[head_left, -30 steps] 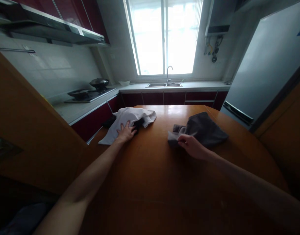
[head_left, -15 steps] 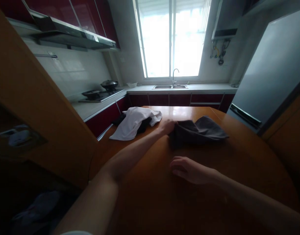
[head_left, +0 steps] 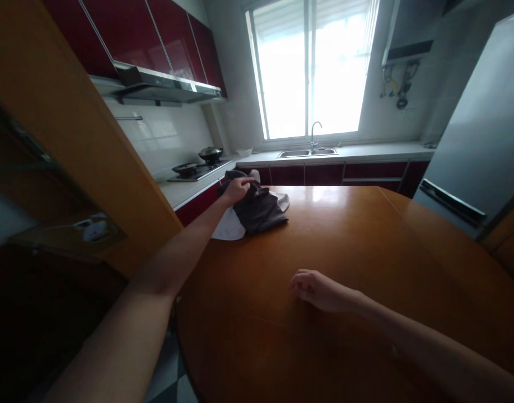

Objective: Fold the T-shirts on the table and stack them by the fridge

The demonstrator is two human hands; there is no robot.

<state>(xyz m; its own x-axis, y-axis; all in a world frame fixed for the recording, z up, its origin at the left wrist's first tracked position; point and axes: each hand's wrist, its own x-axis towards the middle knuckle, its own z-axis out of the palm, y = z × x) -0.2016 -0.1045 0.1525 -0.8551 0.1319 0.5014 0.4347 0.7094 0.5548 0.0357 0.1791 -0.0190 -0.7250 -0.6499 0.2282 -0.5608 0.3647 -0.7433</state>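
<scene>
My left hand (head_left: pixel 237 190) is at the far left of the wooden table, its fingers closed on a dark grey cloth (head_left: pixel 261 212). That cloth lies bunched over a white cloth (head_left: pixel 229 225), whose edges stick out at the left and right. My right hand (head_left: pixel 316 288) rests on or just above the middle of the table, away from the cloths. Its fingers are loosely curled, and nothing shows in them.
The round wooden table (head_left: pixel 341 240) fills the middle. Behind it are a counter with a sink (head_left: pixel 309 152), a stove with two pans (head_left: pixel 210 154) at the left, and a fridge (head_left: pixel 471 129) at the right. A wooden cabinet edge stands close on the left.
My left hand has carried the grey cloth from the table's middle leftward onto the white cloth. The view has turned somewhat left. My right hand has barely changed its pose.
</scene>
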